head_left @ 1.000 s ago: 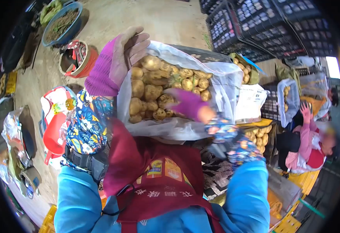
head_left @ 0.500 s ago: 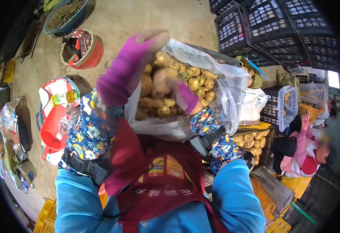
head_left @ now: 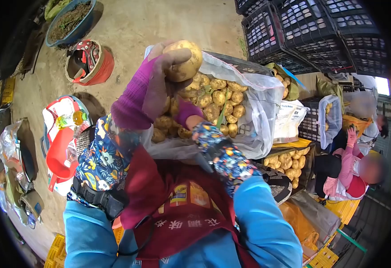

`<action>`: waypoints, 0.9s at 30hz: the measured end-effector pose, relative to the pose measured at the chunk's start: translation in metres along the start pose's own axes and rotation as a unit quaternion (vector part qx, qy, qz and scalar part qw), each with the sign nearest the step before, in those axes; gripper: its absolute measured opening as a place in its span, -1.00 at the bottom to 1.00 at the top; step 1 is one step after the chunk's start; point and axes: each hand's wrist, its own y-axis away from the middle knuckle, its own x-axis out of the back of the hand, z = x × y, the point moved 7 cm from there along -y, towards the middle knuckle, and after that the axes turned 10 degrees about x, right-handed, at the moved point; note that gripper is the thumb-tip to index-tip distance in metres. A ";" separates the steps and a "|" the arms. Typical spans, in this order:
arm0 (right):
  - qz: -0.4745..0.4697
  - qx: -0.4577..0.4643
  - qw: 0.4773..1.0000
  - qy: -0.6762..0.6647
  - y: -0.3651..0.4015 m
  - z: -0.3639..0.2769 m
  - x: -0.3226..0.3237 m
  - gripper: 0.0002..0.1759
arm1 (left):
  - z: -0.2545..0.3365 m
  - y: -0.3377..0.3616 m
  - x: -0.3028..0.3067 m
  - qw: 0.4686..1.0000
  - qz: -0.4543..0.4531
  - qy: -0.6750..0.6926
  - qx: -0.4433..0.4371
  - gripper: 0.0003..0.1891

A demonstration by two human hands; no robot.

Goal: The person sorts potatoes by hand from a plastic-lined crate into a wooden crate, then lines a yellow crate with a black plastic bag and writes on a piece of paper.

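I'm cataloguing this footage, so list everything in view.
Held potato: one, tan, in left hand
Liner: one, translucent white, centre
Other potatoes: many, tan, in liner and at right
Basin: one, blue, upper left
Container: one, red, upper left
Scoop: one, red, left
Stacked crates: several, black, upper right
Printed sack: one, white, right of liner
Plastic crates: several, yellow, lower edges
Co-worker: at least one, pink sleeves, right
Apron: one, maroon, on wearer
Left hand: one, purple-grey glove, around held potato
Right hand: one, purple glove, partly hidden beside left

Blue basin (head_left: 86, 22): near the red bucket (head_left: 105, 67)
Red scoop (head_left: 60, 154): near a yellow bottle (head_left: 77, 118)
Black crates (head_left: 302, 35): stacked
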 end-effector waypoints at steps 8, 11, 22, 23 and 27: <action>-0.023 0.150 0.897 -0.415 0.006 0.040 0.010 -0.15 | 0.001 -0.003 0.000 0.998 -0.028 0.059 -0.024 -0.54; -0.078 0.116 0.645 -0.752 0.075 0.027 0.084 -0.21 | 0.012 0.002 -0.008 0.944 -0.002 -0.249 -0.214 -0.48; 0.357 0.286 0.808 -0.371 0.164 0.029 0.211 -0.32 | -0.059 0.003 -0.107 0.939 -0.159 -0.279 -0.124 -0.28; 0.370 0.281 0.804 -0.370 0.168 0.032 0.213 -0.37 | -0.062 0.007 -0.116 0.962 -0.210 -0.171 -0.034 -0.28; 0.404 0.213 0.797 -0.396 0.169 0.046 0.218 -0.59 | -0.063 0.012 -0.126 0.919 -0.190 -0.307 -0.156 -0.18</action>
